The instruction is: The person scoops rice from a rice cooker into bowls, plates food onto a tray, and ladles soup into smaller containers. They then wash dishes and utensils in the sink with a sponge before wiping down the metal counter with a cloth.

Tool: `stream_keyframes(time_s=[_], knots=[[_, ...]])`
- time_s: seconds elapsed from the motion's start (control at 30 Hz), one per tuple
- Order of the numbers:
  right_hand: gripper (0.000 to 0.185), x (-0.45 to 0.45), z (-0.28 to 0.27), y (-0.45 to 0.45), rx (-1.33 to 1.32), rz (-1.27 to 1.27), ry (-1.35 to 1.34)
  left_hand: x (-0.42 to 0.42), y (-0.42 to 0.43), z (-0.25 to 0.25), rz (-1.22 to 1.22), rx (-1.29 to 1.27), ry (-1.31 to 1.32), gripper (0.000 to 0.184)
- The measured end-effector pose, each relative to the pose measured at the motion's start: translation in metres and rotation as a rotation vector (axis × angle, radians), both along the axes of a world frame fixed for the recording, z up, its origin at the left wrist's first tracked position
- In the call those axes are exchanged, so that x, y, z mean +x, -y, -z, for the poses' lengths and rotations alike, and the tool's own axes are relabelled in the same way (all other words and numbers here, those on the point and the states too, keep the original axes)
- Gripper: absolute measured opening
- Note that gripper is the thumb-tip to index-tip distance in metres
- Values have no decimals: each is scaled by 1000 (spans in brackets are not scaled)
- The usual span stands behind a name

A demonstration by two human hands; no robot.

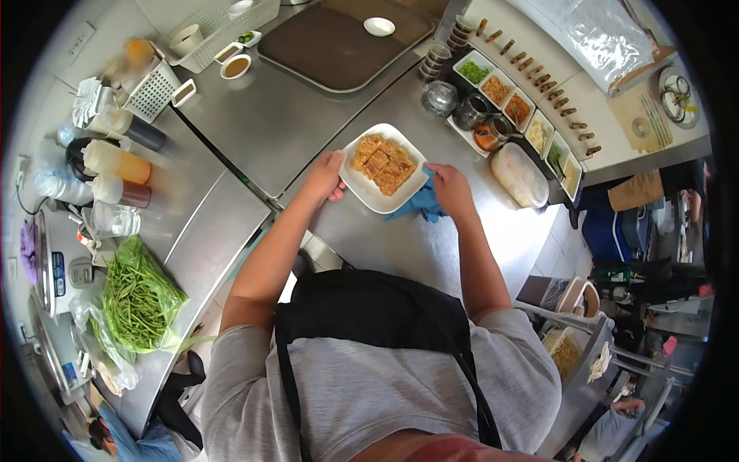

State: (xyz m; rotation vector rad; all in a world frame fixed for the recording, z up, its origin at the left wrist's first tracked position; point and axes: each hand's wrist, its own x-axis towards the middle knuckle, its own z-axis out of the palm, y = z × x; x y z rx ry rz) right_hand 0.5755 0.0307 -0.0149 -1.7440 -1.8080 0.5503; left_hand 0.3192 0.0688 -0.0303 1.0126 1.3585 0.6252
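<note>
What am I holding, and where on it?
A plate: left hand on its left rim; right hand, gripping a cloth, at its right rim.

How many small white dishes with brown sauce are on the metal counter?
3: a round dish left of the brown rectangular tray, a rectangular dish just behind the round one, and another rectangular dish beside the white perforated basket. More may be hidden.

The left hand [323, 179] grips a white dish [382, 169] of browned, cut food [383, 165].
</note>
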Motion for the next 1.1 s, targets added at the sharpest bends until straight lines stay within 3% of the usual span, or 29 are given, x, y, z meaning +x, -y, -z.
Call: stream_keyframes(time_s=[0.07,0.2,0.3,0.4,0.5,0.7,0.8,0.9,1.0,1.03,1.1], knots=[[22,-6,8,6,32,12,23,3,-7,4,46,30,-25,32],[22,-6,0,28,-236,-40,-195,2,5,-2,116,-10,-15,27],[25,-1,14,35,-38,64,-266,1,15,1,118,-49,44,25],[20,0,4,27,250,-9,-52,5,27,1,94,-79,107,24],[17,-7,-8,0,285,20,74,7,31,5,84,-92,129,24],[13,-17,1,-24,201,-166,727,13,34,8,-36,-128,198,25],[12,-24,-9,-11,49,-250,812,15,38,6,-73,-138,228,24],[15,-14,-19,-4,-85,-422,538,18,40,5,-93,-131,233,23],[21,23,-26,-16,-366,-679,-15,19,40,8,-86,-119,217,22],[24,33,-24,-15,-342,-517,-12,20,41,8,-82,-113,214,22],[25,42,13,-5,25,-285,116,22,40,9,-84,-115,173,21]])
